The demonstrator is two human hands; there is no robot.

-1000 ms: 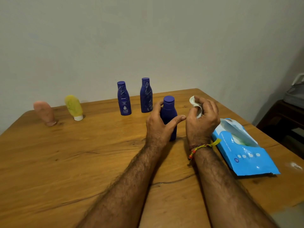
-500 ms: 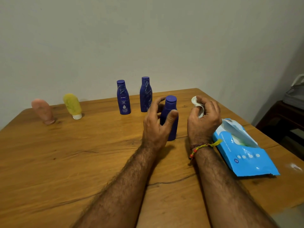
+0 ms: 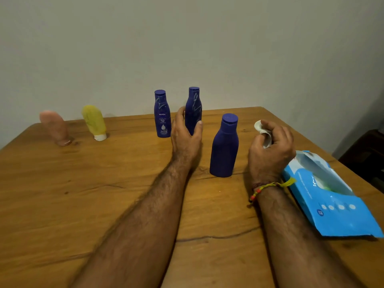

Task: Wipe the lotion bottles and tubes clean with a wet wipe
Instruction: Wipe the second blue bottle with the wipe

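Three dark blue lotion bottles stand upright on the wooden table point(image 3: 62, 204). My left hand point(image 3: 186, 136) curls its fingers and thumb round the lower part of the far right bottle point(image 3: 194, 104). A labelled bottle point(image 3: 162, 114) stands just left of it. The nearest blue bottle point(image 3: 224, 148) stands alone between my two hands, untouched. My right hand point(image 3: 270, 150) holds a crumpled white wet wipe point(image 3: 262, 132) in its curled fingers, to the right of that bottle. A yellow tube point(image 3: 93, 121) and a pink tube point(image 3: 55, 126) stand cap-down at the far left.
An open blue pack of wet wipes point(image 3: 332, 196) lies near the table's right edge, beside my right forearm. A plain wall runs behind the table. Dark furniture point(image 3: 365, 159) stands past the right edge.
My left hand let go of the nearest bottle and reached forward to the far right bottle, closing round it. My right hand has stayed in place with the wipe.
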